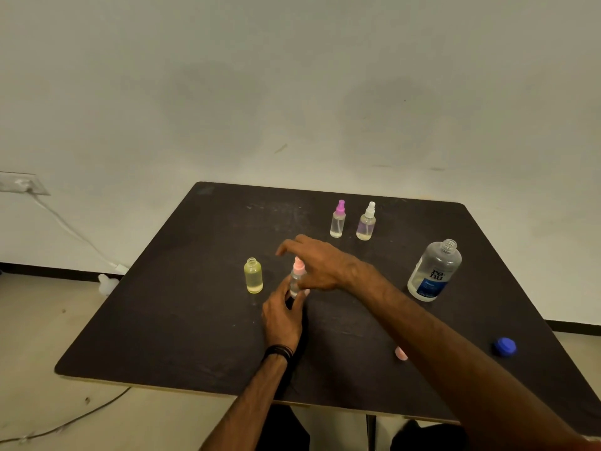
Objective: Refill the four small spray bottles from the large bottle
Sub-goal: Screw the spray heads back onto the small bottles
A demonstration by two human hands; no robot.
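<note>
left hand grip clamped on pink-top spray bottle, upright on table. right hand over its pink sprayer, fingers spread, holding nothing. open yellow bottle just left of grip. large bottle uncapped, well right; blue cap near-right.

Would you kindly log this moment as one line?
left hand: holds pink-topped bottle | right hand: above its sprayer | yellow bottle: uncapped

Left hand reaches toward 12 o'clock, its grip curled, a dark band at the wrist. Right hand extends toward 10 o'clock, fingers spread and relaxed, palm down.
</note>
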